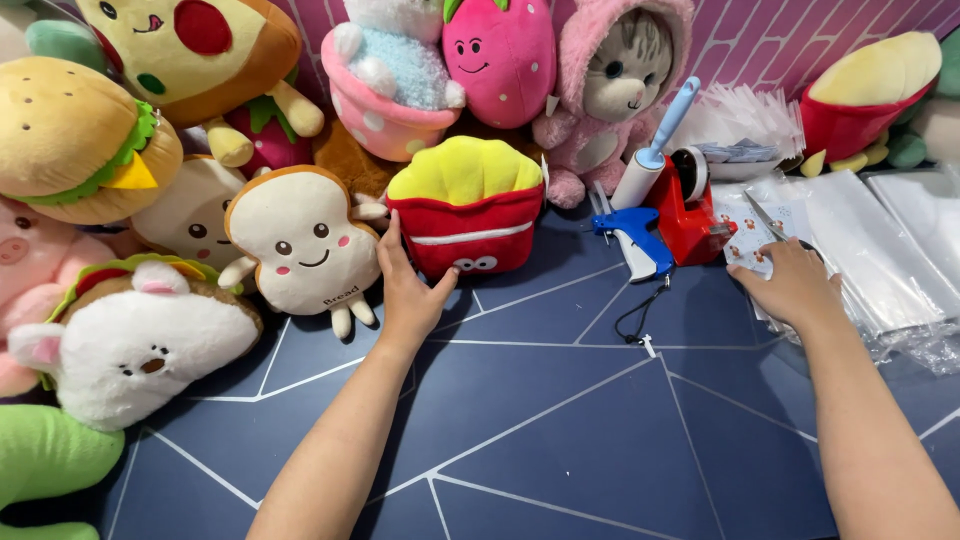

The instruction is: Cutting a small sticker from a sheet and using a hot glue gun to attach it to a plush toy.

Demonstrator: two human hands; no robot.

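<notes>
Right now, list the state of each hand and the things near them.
left hand: open, resting against the fries plush.
fries plush: upright, on the dark mat.
toast plush: leaning back, face showing.
right hand: on the scissors, grip unclear.
lint roller: propped up, tilted.
plastic bags: stacked flat.

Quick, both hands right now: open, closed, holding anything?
Left hand: open, fingers against the red and yellow french-fries plush toy, not gripping.
Right hand: resting on the small printed plastic bags by the scissors; grip cannot be told.
</notes>
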